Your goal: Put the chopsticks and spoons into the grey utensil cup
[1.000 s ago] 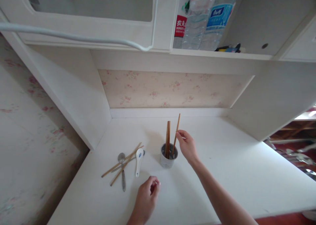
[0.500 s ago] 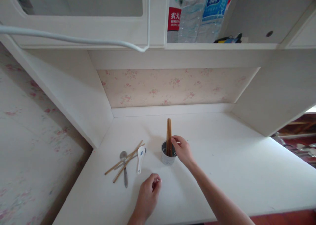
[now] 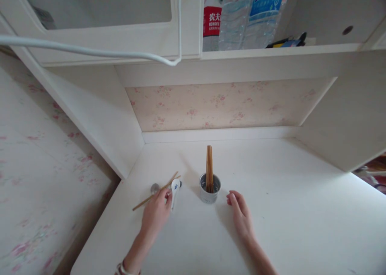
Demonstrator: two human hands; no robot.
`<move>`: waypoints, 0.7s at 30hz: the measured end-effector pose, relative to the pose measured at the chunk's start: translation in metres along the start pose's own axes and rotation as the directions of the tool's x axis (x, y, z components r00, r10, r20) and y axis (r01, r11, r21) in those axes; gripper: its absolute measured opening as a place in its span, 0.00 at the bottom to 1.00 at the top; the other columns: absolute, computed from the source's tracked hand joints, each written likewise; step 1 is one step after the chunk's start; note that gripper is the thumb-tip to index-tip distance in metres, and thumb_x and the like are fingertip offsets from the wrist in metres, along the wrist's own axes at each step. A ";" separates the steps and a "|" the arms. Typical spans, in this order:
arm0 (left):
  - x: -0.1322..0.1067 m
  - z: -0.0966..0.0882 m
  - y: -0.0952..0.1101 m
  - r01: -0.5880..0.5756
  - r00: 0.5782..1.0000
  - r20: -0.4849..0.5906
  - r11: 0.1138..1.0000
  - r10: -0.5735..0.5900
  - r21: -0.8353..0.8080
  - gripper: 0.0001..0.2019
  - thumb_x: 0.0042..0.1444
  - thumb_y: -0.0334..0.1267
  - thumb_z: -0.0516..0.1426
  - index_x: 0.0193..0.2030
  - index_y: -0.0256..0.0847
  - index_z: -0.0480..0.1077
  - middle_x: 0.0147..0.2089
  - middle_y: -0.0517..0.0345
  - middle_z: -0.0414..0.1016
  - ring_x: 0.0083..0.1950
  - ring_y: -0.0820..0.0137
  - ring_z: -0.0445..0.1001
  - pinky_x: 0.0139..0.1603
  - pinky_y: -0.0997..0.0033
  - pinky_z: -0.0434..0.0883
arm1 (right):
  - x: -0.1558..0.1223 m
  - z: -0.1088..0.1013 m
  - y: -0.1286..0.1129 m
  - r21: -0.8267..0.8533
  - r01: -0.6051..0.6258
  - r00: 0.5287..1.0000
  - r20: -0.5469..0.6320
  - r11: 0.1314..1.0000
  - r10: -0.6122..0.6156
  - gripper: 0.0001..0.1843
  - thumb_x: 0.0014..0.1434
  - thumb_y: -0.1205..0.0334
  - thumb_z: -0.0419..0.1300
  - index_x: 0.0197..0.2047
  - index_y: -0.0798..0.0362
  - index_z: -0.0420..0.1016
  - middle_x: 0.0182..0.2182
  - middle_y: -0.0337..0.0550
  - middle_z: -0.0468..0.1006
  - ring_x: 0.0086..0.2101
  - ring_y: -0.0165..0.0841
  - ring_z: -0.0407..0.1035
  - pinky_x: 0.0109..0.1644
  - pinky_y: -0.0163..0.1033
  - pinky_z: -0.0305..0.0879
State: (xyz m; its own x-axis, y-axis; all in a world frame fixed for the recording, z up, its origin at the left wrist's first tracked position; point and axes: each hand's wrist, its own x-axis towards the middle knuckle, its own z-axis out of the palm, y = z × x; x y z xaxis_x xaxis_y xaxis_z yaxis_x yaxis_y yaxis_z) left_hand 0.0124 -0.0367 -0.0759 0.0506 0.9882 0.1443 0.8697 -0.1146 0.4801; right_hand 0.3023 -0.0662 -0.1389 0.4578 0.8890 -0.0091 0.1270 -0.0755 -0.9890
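Note:
My left hand [image 3: 157, 210] is lowered over the pile of utensils, fingers curled together; what they grip, if anything, is hidden beneath them. A wooden chopstick [image 3: 141, 204] sticks out to its left, and the white ceramic spoon [image 3: 175, 186] lies just right of the fingertips. The round end of a metal spoon [image 3: 155, 188] shows beyond the hand. My right hand [image 3: 241, 214] hovers to the right of the grey-white utensil cup [image 3: 208, 197], fingers loosely closed with nothing visible in them. A bunch of wooden chopsticks [image 3: 209, 166] stands upright in the cup.
A white shelf unit [image 3: 283, 54] overhangs the white tabletop [image 3: 193, 243], with plastic bottles [image 3: 235, 21] on it. A white cable [image 3: 99, 50] hangs across the front of the cabinet. Side panels bound the table left and right.
My right hand has let go of the chopsticks in the cup and drawn back to the right. My left hand has moved forward and left onto the utensil pile. The view has shifted slightly.

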 end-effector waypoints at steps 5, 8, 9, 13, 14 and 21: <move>0.025 -0.005 -0.021 -0.080 0.995 0.085 0.911 0.050 0.405 0.12 0.62 0.35 0.47 0.40 0.39 0.72 0.42 0.49 0.75 0.47 0.59 0.73 0.47 0.64 0.67 | -0.009 -0.004 0.003 -0.011 0.019 1.000 -0.014 1.000 -0.019 0.24 0.60 0.39 0.51 0.45 0.50 0.71 0.34 0.43 0.77 0.36 0.39 0.71 0.45 0.43 0.66; 0.030 0.003 -0.023 -0.059 0.989 0.147 0.912 -0.002 0.405 0.13 0.63 0.34 0.47 0.42 0.36 0.73 0.43 0.46 0.75 0.46 0.60 0.75 0.46 0.65 0.67 | -0.008 -0.003 -0.001 -0.019 0.022 1.000 0.011 1.000 -0.022 0.22 0.60 0.40 0.51 0.44 0.50 0.71 0.34 0.43 0.77 0.34 0.37 0.70 0.43 0.41 0.66; 0.031 0.005 -0.023 -0.054 0.987 0.162 0.918 -0.012 0.394 0.14 0.63 0.33 0.46 0.42 0.36 0.73 0.43 0.46 0.75 0.46 0.60 0.75 0.46 0.65 0.67 | -0.008 -0.002 -0.002 -0.016 0.018 1.000 0.018 1.000 -0.017 0.22 0.60 0.40 0.51 0.43 0.49 0.71 0.35 0.43 0.77 0.34 0.37 0.70 0.42 0.41 0.67; 0.037 0.004 -0.024 -0.057 0.980 0.199 0.930 -0.018 0.364 0.13 0.63 0.33 0.46 0.40 0.37 0.73 0.42 0.48 0.77 0.44 0.63 0.76 0.43 0.68 0.66 | -0.008 -0.003 -0.003 0.001 0.019 1.000 0.023 1.000 -0.019 0.21 0.60 0.41 0.52 0.42 0.49 0.71 0.34 0.43 0.77 0.32 0.37 0.70 0.39 0.40 0.68; 0.040 0.001 -0.023 -0.054 0.979 0.203 0.932 -0.021 0.357 0.13 0.63 0.33 0.47 0.40 0.38 0.73 0.42 0.49 0.77 0.44 0.63 0.76 0.42 0.69 0.67 | -0.008 -0.003 -0.003 0.001 0.024 0.999 0.024 1.000 -0.024 0.21 0.60 0.41 0.52 0.42 0.49 0.71 0.34 0.43 0.76 0.32 0.36 0.70 0.38 0.40 0.68; 0.065 -0.058 0.018 -0.007 1.000 -0.025 0.995 0.004 -0.095 0.16 0.61 0.48 0.51 0.44 0.40 0.73 0.41 0.54 0.80 0.39 0.65 0.77 0.43 0.67 0.70 | -0.006 -0.003 -0.003 -0.036 0.036 0.997 0.067 0.999 -0.033 0.20 0.63 0.42 0.49 0.42 0.49 0.70 0.30 0.40 0.74 0.31 0.35 0.68 0.37 0.38 0.64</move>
State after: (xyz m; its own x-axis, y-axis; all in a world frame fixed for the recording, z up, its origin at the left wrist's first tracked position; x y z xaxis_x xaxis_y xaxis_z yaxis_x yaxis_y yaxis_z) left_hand 0.0026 0.0193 -0.0077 0.0421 0.9850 0.1676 0.8186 -0.1302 0.5595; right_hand 0.3016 -0.0731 -0.1351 0.3930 0.9194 0.0138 0.1746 -0.0599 -0.9828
